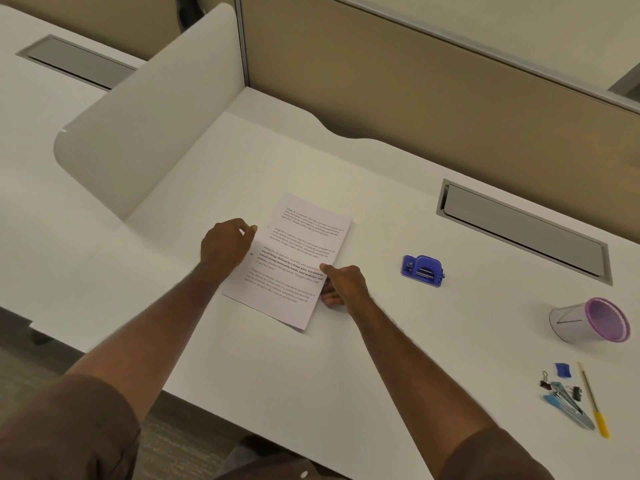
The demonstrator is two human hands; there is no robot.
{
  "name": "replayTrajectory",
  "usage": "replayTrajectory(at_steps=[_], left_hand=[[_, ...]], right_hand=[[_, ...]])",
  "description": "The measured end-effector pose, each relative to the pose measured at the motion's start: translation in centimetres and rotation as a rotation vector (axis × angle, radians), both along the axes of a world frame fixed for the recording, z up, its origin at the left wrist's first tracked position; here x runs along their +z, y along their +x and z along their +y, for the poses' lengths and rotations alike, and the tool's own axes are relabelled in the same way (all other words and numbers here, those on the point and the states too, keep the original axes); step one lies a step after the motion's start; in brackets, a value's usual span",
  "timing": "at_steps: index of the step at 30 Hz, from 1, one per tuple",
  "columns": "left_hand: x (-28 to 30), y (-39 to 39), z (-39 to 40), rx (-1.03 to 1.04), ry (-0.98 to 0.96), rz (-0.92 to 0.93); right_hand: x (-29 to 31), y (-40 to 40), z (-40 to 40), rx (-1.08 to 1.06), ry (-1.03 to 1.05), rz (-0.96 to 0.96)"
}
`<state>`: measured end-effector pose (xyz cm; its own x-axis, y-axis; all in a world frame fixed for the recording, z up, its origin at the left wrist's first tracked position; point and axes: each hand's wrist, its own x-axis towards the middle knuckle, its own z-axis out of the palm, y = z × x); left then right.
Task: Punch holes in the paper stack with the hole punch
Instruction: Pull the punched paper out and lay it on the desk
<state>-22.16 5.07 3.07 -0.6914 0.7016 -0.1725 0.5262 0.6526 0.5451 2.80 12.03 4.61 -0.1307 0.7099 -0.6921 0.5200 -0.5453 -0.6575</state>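
A paper stack (294,251) with printed text lies flat and slightly rotated in the middle of the white desk. My left hand (225,245) grips its left edge, fingers curled at the margin. My right hand (341,284) pinches its right edge, thumb on top and fingers under the sheets. The blue hole punch (422,270) sits on the desk to the right of the paper, well apart from both hands, untouched.
A purple-rimmed mesh cup (592,320) lies tipped on its side at the right. Binder clips, a blue sharpener, a stapler-like tool and a yellow pencil (594,400) lie near the right front. A cable hatch (523,230) sits behind the punch; a white divider (149,116) stands at left.
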Motion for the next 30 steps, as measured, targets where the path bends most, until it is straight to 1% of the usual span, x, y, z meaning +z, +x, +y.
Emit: replayTrajectory(at_steps=[7, 14, 23, 24, 26, 28, 29, 30], left_hand=[[0.7, 0.9, 0.9, -0.041, 0.042, 0.018], [1.5, 4.0, 2.1, -0.142, 0.121, 0.015], [1.2, 11.5, 4.1, -0.426, 0.204, 0.044], [1.0, 12.5, 4.2, -0.445, 0.218, 0.048], [0.6, 14.5, 4.3, -0.501, 0.265, 0.073], [-0.1, 16.4, 4.5, -0.585, 0.322, 0.145], [-0.6, 17.4, 4.6, -0.622, 0.32, 0.184], [-0.9, 18.3, 4.8, -0.652, 0.279, 0.199]], right_hand=[[0.6, 1.1, 0.2, -0.016, -0.032, 0.031], [0.8, 2.7, 0.9, -0.013, -0.026, -0.009], [1.4, 6.0, 2.5, -0.031, 0.05, -0.127], [1.4, 6.7, 2.6, -0.042, 0.071, -0.131], [1.1, 8.5, 2.5, -0.032, 0.179, -0.134], [1.0, 10.5, 2.0, -0.019, 0.286, -0.159], [0.9, 11.6, 1.9, -0.034, 0.32, -0.17], [0.8, 12.6, 1.7, -0.06, 0.349, -0.175]])
